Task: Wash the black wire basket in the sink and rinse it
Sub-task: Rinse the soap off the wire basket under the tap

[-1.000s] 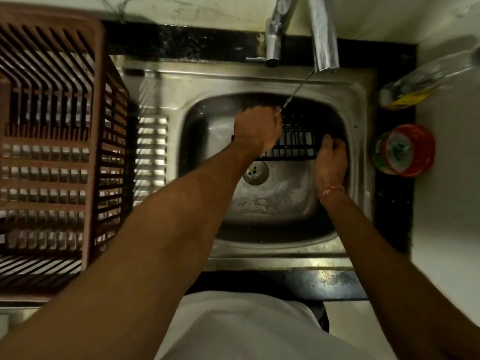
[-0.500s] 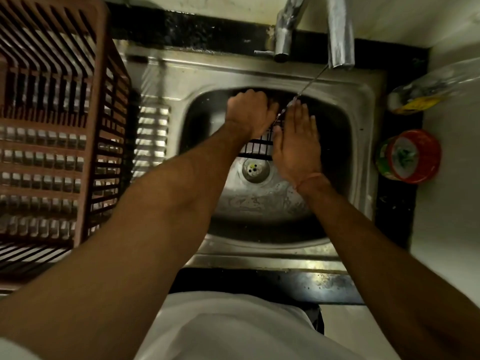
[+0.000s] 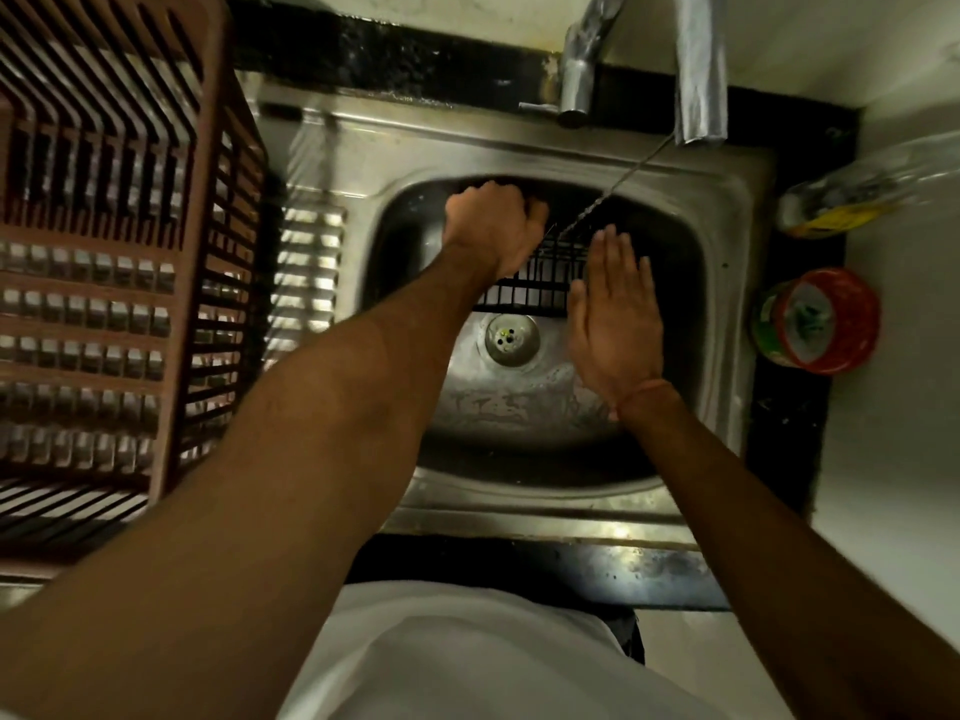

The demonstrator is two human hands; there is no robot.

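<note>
I am standing the basket (image 3: pixel 535 275) upright at the far side of the sink (image 3: pixel 727 324), under the thin stream (image 3: pixel 618 184). My left hand (image 3: pixel 491 228) is curling tight over its top rim; my right hand (image 3: pixel 615 317), fingers straight and holding nothing, is lying flat against the wires. I should be rubbing evenly and turning each face into the water.

black wire basket (image 3: pixel 535 283), steel-grey sink (image 3: pixel 727 283), brown slatted crate (image 3: pixel 114 262), red-rimmed green tub (image 3: pixel 818 324), yellow-labelled clear bottle (image 3: pixel 852 205)
</note>
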